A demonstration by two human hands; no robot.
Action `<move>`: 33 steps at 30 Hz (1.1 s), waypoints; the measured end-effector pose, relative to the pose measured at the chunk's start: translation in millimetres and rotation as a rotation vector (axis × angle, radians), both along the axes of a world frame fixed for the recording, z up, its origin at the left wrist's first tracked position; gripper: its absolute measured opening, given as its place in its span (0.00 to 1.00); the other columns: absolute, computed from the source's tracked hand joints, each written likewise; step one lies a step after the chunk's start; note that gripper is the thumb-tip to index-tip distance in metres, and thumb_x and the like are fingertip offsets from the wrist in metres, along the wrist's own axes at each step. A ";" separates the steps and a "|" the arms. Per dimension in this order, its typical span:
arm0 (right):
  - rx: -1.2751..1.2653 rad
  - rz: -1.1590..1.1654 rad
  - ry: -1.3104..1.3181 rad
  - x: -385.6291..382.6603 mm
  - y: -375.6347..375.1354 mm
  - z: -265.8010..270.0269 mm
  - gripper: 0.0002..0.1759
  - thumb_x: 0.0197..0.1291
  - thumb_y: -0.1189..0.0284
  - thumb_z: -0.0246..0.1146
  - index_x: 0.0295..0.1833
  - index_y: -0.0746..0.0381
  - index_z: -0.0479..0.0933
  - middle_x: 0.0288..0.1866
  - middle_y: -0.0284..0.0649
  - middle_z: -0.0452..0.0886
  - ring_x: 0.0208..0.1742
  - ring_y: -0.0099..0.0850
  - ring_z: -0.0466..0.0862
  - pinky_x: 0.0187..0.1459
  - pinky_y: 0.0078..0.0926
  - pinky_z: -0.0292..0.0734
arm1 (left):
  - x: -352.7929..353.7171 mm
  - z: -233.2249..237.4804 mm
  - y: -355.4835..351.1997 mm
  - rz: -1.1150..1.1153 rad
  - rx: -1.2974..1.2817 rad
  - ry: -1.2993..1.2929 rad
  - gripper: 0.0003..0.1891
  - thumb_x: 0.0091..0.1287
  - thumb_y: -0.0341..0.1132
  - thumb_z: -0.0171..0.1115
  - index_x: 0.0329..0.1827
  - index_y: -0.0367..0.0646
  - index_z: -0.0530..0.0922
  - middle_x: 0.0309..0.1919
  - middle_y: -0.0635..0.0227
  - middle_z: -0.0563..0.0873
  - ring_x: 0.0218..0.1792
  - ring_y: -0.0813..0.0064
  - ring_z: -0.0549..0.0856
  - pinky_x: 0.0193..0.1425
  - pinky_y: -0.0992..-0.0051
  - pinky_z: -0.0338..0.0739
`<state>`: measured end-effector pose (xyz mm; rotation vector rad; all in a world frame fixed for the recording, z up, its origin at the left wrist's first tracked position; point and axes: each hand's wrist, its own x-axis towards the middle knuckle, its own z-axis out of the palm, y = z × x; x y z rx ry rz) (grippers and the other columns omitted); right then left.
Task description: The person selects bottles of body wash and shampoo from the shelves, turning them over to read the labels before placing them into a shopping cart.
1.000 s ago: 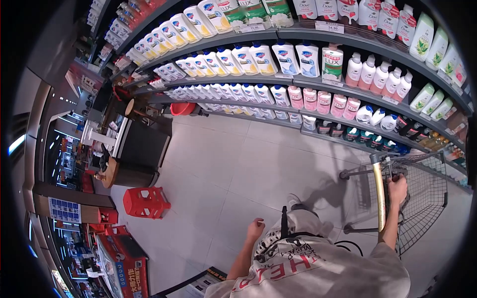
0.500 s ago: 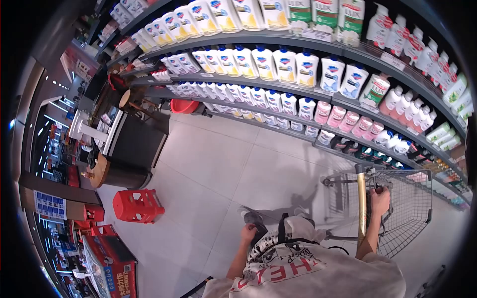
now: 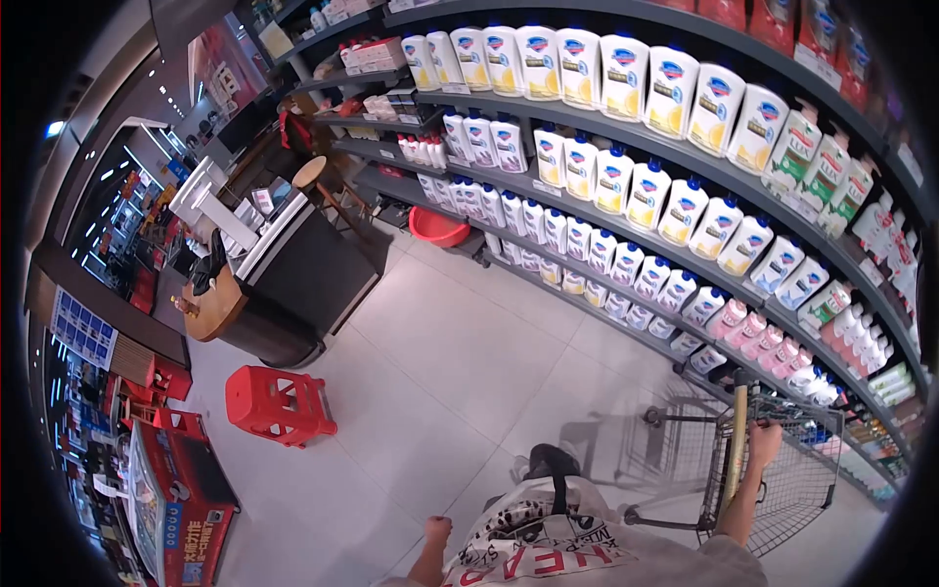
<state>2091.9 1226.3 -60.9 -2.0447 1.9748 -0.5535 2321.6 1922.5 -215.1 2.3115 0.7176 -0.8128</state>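
My right hand (image 3: 766, 443) is closed on the wire frame of a shopping cart (image 3: 797, 489) at the lower right, just beyond its gold-coloured handle bar (image 3: 736, 458). What exactly the fingers wrap round is partly hidden. My left hand (image 3: 437, 531) hangs low at my left side, curled into a fist with nothing visible in it. Between the hands are my printed top (image 3: 548, 548) and a dark shoe or leg (image 3: 551, 460).
Curved shelves (image 3: 577, 201) with rows of white pump and body-wash bottles (image 3: 623, 73) run along the right. A red plastic stool (image 3: 279, 406), a checkout counter (image 3: 303, 269), a red basin (image 3: 438, 227) and a red display freezer (image 3: 191, 499) stand to the left and ahead on the tiled floor.
The view has turned left and moved forward along the shelves. My left hand has swung back and lower, away from the dark shoe. My right hand stays on the cart.
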 end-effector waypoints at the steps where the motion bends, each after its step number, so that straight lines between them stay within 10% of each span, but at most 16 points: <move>1: 0.009 -0.005 -0.003 18.5 7.5 2.8 0.12 0.45 0.67 0.73 0.34 0.63 0.84 0.29 0.47 0.86 0.34 0.47 0.87 0.40 0.42 0.80 | 10.3 -5.1 2.8 -0.028 0.074 0.114 0.15 0.55 0.36 0.66 0.43 0.40 0.87 0.26 0.61 0.90 0.27 0.71 0.89 0.36 0.68 0.84; 7: 0.086 -0.047 -0.011 115.6 45.3 9.3 0.13 0.45 0.67 0.72 0.35 0.62 0.83 0.30 0.47 0.86 0.36 0.46 0.88 0.41 0.42 0.80 | 116.7 -60.4 -43.6 -0.394 -0.102 -0.058 0.17 0.56 0.42 0.66 0.47 0.47 0.87 0.37 0.55 0.90 0.42 0.54 0.89 0.51 0.62 0.83; 14: 0.045 0.025 -0.062 213.2 84.1 -11.9 0.10 0.49 0.71 0.69 0.33 0.67 0.79 0.26 0.47 0.85 0.28 0.40 0.86 0.33 0.36 0.79 | 274.7 19.4 -123.9 -0.915 -0.395 -0.067 0.19 0.60 0.40 0.63 0.54 0.45 0.83 0.40 0.53 0.90 0.44 0.55 0.89 0.53 0.62 0.82; 17: 0.178 -0.029 0.057 276.9 113.8 22.6 0.15 0.49 0.65 0.73 0.38 0.63 0.80 0.39 0.50 0.87 0.44 0.50 0.86 0.48 0.48 0.79 | 329.7 25.1 -100.0 -0.753 -0.265 -0.110 0.19 0.60 0.40 0.64 0.54 0.46 0.83 0.38 0.53 0.90 0.43 0.55 0.89 0.52 0.62 0.82; 26: 0.214 -0.076 0.022 418.2 153.9 19.1 0.18 0.52 0.61 0.73 0.43 0.61 0.82 0.40 0.45 0.87 0.46 0.48 0.87 0.48 0.47 0.79 | 446.9 -9.2 -17.7 -0.294 0.044 -0.286 0.12 0.57 0.43 0.65 0.36 0.46 0.90 0.34 0.51 0.90 0.40 0.52 0.89 0.50 0.60 0.83; 33: 0.188 -0.090 -0.029 525.2 180.8 11.6 0.20 0.57 0.55 0.70 0.38 0.63 0.79 0.35 0.49 0.86 0.41 0.51 0.86 0.45 0.48 0.78 | 559.5 -11.6 -7.1 -0.471 0.083 -0.224 0.13 0.59 0.44 0.64 0.41 0.49 0.90 0.37 0.52 0.90 0.44 0.52 0.89 0.53 0.60 0.83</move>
